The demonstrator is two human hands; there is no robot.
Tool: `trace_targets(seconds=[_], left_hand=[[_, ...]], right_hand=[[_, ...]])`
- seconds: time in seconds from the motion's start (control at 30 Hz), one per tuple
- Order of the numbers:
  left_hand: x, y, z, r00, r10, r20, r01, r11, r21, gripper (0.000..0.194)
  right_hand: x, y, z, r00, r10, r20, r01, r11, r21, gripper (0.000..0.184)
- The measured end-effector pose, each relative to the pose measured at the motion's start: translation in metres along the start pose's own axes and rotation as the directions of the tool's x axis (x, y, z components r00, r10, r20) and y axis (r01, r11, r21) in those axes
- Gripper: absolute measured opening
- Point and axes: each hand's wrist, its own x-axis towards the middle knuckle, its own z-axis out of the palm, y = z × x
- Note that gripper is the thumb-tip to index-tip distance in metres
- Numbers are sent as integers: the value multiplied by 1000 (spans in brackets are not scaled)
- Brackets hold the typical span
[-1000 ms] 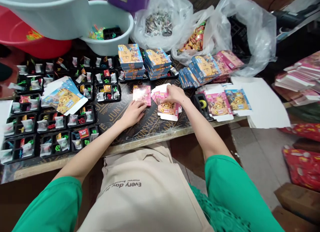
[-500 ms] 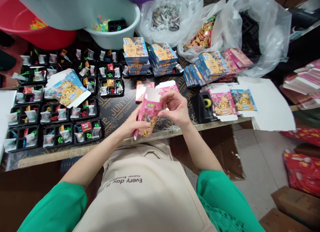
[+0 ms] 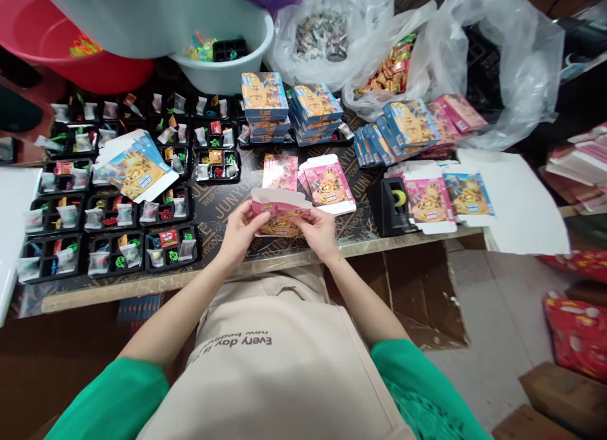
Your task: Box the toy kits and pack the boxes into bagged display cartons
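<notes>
A pink printed carton (image 3: 281, 220) is held between my two hands near the table's front edge, its white inner flap raised at the top. My left hand (image 3: 241, 232) pinches its left end, thumb in front. At its right end, my right hand (image 3: 318, 231) grips the side. Just behind it lie a pink box (image 3: 280, 172) and a small stack of flat pink cartons (image 3: 329, 183).
Black trays (image 3: 112, 211) with small bagged pieces fill the table's left. Blue boxes (image 3: 263, 97) stand stacked at the back. A tape dispenser (image 3: 389, 207) is to the right, beside more flat cartons (image 3: 429, 200). Tubs (image 3: 222, 74) and plastic bags (image 3: 332, 67) line the rear.
The carton has turned from upright and angled to level, its opening upward. My right hand has moved down onto its right end. The flat pink stack behind is now uncovered.
</notes>
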Motion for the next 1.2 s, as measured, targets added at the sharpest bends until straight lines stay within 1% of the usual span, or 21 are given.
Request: trace_targets(seconds=[0.07,0.1,0.17,0.23,0.3,0.33,0.4,0.47,0.53,0.6,0.67,0.7,0.77,0.83,0.9,0.97,1.03,1.1,1.13,1.17,1.2], left_hand=[[-1,-1,9,998,-35,-53,25,985,-170,42],[-1,-1,13,997,-56,-56,42,973,-227,42],[-2,-1,16,995,-84,-47,67,959,-277,36],[-2,1,13,996,-83,-30,73,965,-251,24],[-2,3,7,998,-65,-11,62,984,-164,16],[-2,5,5,999,-47,-2,47,991,-126,18],[-2,8,4,1000,4,-2,-4,994,-105,28],[-4,11,9,996,79,-47,-85,986,-144,25],[-7,11,15,984,152,-95,-167,972,-168,13],[-9,9,19,971,211,-110,-226,963,-149,5],[-10,7,18,966,245,-87,-252,964,-83,9],[-10,7,16,965,253,-70,-257,966,-40,13],[-9,7,10,964,264,-38,-263,964,31,18],[-8,10,4,962,272,-2,-271,960,63,24],[-6,12,-1,959,279,41,-282,955,89,23],[-2,12,-7,946,310,91,-320,938,132,18],[2,10,-14,910,389,145,-412,886,212,15],[6,7,-21,850,476,227,-526,791,312,15],[7,6,-24,824,499,270,-567,743,355,15],[8,6,-27,807,505,304,-590,708,389,15],[8,7,-29,803,500,326,-596,690,410,15]], right_hand=[[-6,8,9,998,-33,-60,34,999,18,37],[-8,10,13,995,-44,-93,50,996,68,39],[-9,11,21,986,-34,-164,70,974,217,42],[-8,6,23,981,19,-195,51,937,346,37],[-5,-5,22,987,77,-142,-15,919,394,18],[-3,-11,20,990,97,-104,-48,917,396,14],[0,-22,18,992,104,-75,-68,920,386,22],[0,-28,20,991,58,-124,-7,926,378,22],[-1,-28,25,978,-22,-205,97,925,366,14],[-4,-23,30,957,-105,-269,194,925,327,4],[-8,-16,33,935,-192,-297,265,937,228,17],[-9,-13,32,927,-233,-294,289,943,162,20],[-12,-10,28,920,-293,-261,311,950,27,19],[-13,-10,23,922,-317,-222,310,948,-70,18],[-11,-12,19,922,-338,-188,319,940,-122,17],[-9,-13,14,913,-382,-143,363,921,-139,13],[-6,-12,8,896,-436,-91,419,894,-158,11],[-4,-8,0,868,-495,-25,480,852,-211,11],[-3,-6,-4,849,-528,12,514,822,-245,11],[-3,-4,-7,829,-558,46,547,791,-274,10],[-3,-2,-10,807,-586,74,580,761,-291,9]])
